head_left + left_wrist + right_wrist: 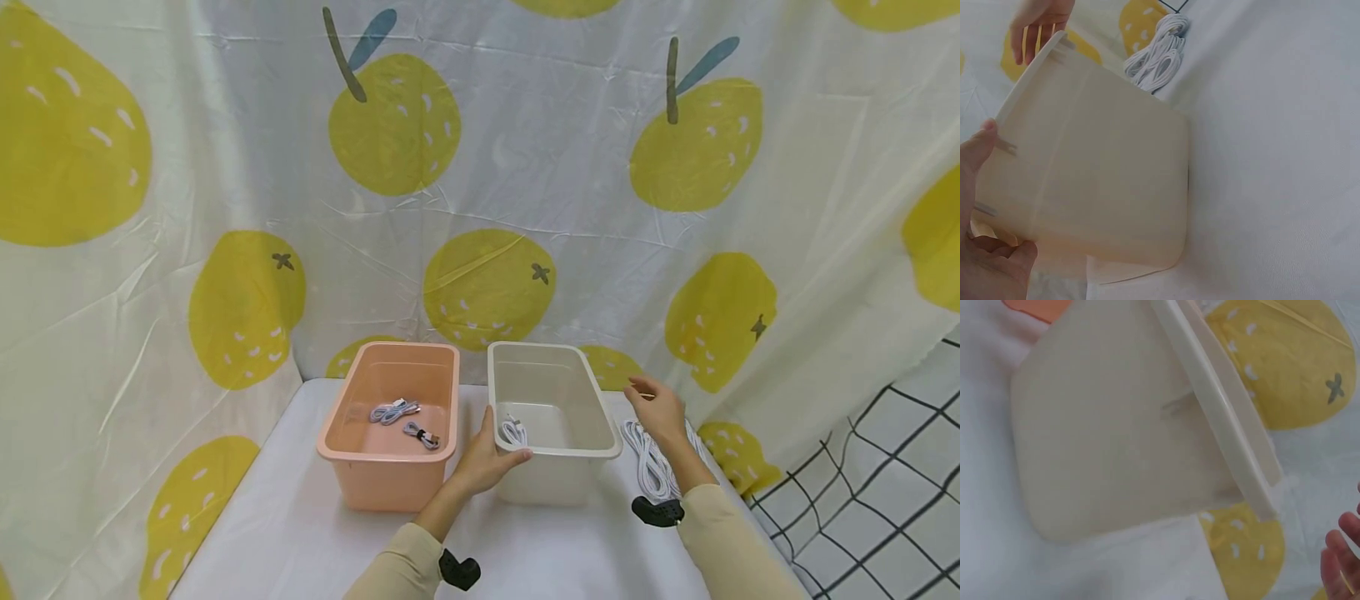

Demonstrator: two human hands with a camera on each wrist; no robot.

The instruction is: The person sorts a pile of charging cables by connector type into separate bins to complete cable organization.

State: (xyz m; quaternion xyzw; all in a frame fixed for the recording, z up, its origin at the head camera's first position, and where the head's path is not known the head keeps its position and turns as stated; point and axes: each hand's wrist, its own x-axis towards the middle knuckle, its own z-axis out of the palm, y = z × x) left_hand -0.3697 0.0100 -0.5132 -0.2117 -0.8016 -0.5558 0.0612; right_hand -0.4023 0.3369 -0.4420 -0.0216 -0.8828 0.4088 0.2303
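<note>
A white plastic bin [592, 417] stands mid-table beside a pink bin [375, 475]. My left hand [489, 457] grips the white bin's near-left corner, thumb hooked over the rim and fingers along the side wall. In the left wrist view that hand [982, 212] clasps the bin's rim [1022, 100]. A coiled white cable [513, 432] lies inside the white bin. My right hand [658, 407] hovers open just right of the bin, above a bundle of white cables [651, 462] on the table. Its fingertips [1342, 559] show beside the bin's wall [1122, 431].
The pink bin holds two small bundled grey cables [393, 411] [422, 435]. The white-covered table [285, 517] is enclosed by a fruit-print curtain [480, 208] at back and sides. A black wire grid [885, 467] stands at the right. The white cable bundle [1157, 56] lies near the table's right edge.
</note>
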